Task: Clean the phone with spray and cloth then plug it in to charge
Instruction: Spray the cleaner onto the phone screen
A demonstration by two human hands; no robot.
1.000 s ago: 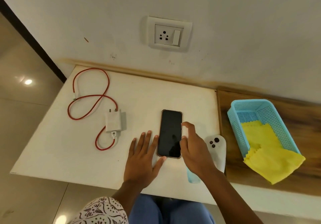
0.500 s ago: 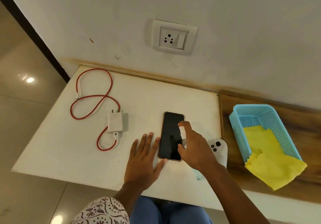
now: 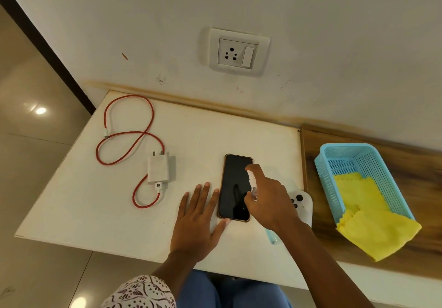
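A black phone in a brown-edged case lies screen up on the white table. My left hand rests flat and open on the table, its thumb touching the phone's near left corner. My right hand hovers over the phone's right side, closed around a small clear spray bottle with the index finger on its top. A yellow cloth hangs out of the blue basket at the right. The white charger with its red cable lies to the left.
A wall socket with a switch sits above the table. A white phone cover and a pale blue bottle cap lie just right of my right hand. A wooden shelf carries the basket. The table's near edge is close to my lap.
My right hand with the spray bottle has shifted slightly over the phone's right side. The left hand stays flat beside the phone. The camera view has moved a little.
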